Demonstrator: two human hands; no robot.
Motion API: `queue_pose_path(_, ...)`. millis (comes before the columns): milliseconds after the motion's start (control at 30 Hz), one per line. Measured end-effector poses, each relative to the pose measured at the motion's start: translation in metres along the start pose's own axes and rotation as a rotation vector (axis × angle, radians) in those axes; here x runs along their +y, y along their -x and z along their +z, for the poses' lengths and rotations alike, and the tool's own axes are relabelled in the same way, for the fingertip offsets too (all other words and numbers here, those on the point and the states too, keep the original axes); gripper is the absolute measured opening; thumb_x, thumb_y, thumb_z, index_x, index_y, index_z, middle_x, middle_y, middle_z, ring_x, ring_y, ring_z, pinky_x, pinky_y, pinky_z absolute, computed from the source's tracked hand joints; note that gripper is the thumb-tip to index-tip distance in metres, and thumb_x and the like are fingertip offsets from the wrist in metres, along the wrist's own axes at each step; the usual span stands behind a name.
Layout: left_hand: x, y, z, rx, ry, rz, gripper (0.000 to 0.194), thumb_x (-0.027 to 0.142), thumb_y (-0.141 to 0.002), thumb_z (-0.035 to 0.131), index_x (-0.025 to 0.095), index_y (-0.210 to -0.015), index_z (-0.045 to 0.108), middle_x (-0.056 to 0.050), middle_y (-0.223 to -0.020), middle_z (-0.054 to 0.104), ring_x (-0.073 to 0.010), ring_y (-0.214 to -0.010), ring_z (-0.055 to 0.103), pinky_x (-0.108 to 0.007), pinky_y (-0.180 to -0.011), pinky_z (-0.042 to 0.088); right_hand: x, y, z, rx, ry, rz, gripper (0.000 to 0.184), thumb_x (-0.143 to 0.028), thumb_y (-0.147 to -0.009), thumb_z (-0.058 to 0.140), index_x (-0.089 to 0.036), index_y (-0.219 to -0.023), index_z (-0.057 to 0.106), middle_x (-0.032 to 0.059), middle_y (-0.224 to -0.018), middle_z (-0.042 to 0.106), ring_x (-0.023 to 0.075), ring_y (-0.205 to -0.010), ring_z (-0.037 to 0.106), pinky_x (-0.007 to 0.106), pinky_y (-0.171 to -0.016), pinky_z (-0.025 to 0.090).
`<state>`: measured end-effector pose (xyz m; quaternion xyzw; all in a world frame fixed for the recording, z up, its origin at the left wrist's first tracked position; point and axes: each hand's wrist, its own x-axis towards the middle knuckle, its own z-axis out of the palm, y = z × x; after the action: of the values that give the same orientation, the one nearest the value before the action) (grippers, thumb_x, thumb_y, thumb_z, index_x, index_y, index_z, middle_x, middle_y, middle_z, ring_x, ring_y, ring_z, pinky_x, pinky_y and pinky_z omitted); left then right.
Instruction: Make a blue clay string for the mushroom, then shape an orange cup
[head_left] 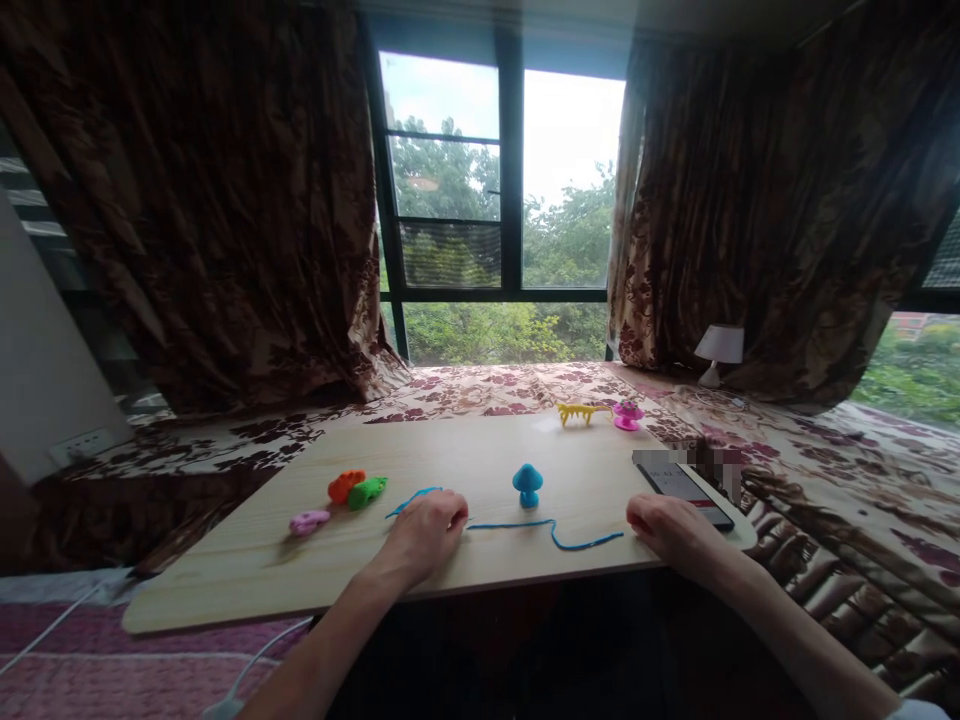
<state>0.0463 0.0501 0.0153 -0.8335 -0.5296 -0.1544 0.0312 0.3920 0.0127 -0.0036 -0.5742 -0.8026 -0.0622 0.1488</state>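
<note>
My left hand (427,535) rests on the board with its fingers curled closed. A thin blue piece of modelling clay (411,498) shows behind its knuckles, partly covered. Between my hands lies a long, thin blue clay strand (517,525), bent near its middle; one end is by my left fingers, the other close to my right. My right hand (664,528) is loosely closed at the strand's right end, beside the phone. Whatever either hand may hold is hidden by the fingers. Just beyond the strand, a blue clay mushroom (528,484) stands upright.
On the pale wooden board (247,560), orange (345,486), green (369,492) and pink (308,522) clay pieces sit at left. A yellow four-legged figure (576,413) and a magenta clay piece (628,415) stand at the back. A phone (686,492) lies at right; a lamp (718,347) stands beyond.
</note>
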Motion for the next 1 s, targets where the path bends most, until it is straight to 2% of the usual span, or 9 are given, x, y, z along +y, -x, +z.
queue_pose_path(133, -0.003, 0.000, 0.004, -0.008, -0.012, 0.031, 0.024, 0.021, -0.081, 0.041, 0.022, -0.073, 0.064, -0.002, -0.080, 0.061, -0.0151, -0.078, 0.056, -0.025, -0.068, 0.037, 0.008, 0.000, -0.004, 0.015, 0.012, 0.018, 0.016, -0.015, -0.079, 0.043, -0.020, -0.075, 0.059, 0.0030, -0.076, 0.061, 0.0171, -0.072, 0.057, 0.025, -0.063, 0.037)
queue_pose_path(267, -0.005, 0.004, 0.003, -0.007, -0.018, 0.064, 0.026, 0.022, -0.083, 0.040, 0.024, -0.078, 0.066, -0.003, -0.083, 0.061, -0.0152, -0.079, 0.056, -0.026, -0.069, 0.038, -0.001, -0.001, -0.010, 0.036, -0.013, 0.016, 0.018, -0.016, -0.080, 0.043, -0.021, -0.081, 0.061, 0.0037, -0.082, 0.061, 0.0172, -0.075, 0.058, 0.026, -0.066, 0.039)
queue_pose_path(433, 0.001, 0.013, 0.002, 0.017, -0.027, 0.116, 0.029, 0.023, -0.085, 0.037, 0.025, -0.080, 0.065, -0.003, -0.083, 0.059, -0.0157, -0.082, 0.053, -0.028, -0.074, 0.038, -0.033, 0.001, -0.016, 0.056, -0.053, -0.028, 0.020, -0.018, -0.083, 0.043, -0.021, -0.088, 0.062, 0.0044, -0.086, 0.061, 0.0177, -0.080, 0.057, 0.027, -0.070, 0.038)
queue_pose_path(600, 0.008, 0.024, 0.004, 0.066, -0.055, 0.127, 0.029, 0.023, -0.086, 0.035, 0.023, -0.079, 0.063, -0.004, -0.084, 0.055, -0.0172, -0.085, 0.051, -0.031, -0.076, 0.037, -0.076, 0.000, -0.009, 0.054, -0.110, -0.122, 0.022, -0.014, -0.084, 0.041, -0.022, -0.090, 0.061, 0.0033, -0.085, 0.059, 0.0163, -0.081, 0.054, 0.026, -0.074, 0.035)
queue_pose_path(800, 0.006, 0.030, 0.006, 0.101, -0.088, 0.169, 0.027, 0.022, -0.086, 0.035, 0.025, -0.100, 0.058, -0.005, -0.093, 0.055, -0.0189, -0.090, 0.050, -0.034, -0.082, 0.036, -0.122, -0.017, 0.003, 0.068, -0.175, -0.182, 0.031, -0.007, -0.080, 0.042, -0.022, -0.101, 0.059, 0.0048, -0.092, 0.059, 0.0178, -0.089, 0.052, 0.027, -0.079, 0.034)
queue_pose_path(900, 0.003, 0.029, 0.008, 0.113, -0.068, 0.154, 0.033, 0.023, -0.086, 0.034, 0.026, -0.115, 0.051, -0.005, -0.097, 0.055, -0.0198, -0.096, 0.049, -0.035, -0.086, 0.035, -0.133, -0.023, 0.003, 0.080, -0.206, -0.194, 0.034, -0.006, -0.079, 0.042, -0.023, -0.103, 0.059, 0.0047, -0.094, 0.059, 0.0182, -0.090, 0.051, 0.028, -0.081, 0.034)
queue_pose_path(1000, 0.003, 0.027, 0.009, 0.103, -0.046, 0.152, 0.031, 0.025, -0.087, 0.034, 0.026, -0.110, 0.055, -0.005, -0.093, 0.056, -0.0195, -0.093, 0.049, -0.035, -0.085, 0.034, -0.124, -0.018, 0.001, 0.106, -0.224, -0.165, 0.038, -0.005, -0.077, 0.042, -0.024, -0.105, 0.058, 0.0037, -0.095, 0.059, 0.0181, -0.090, 0.052, 0.028, -0.082, 0.035)
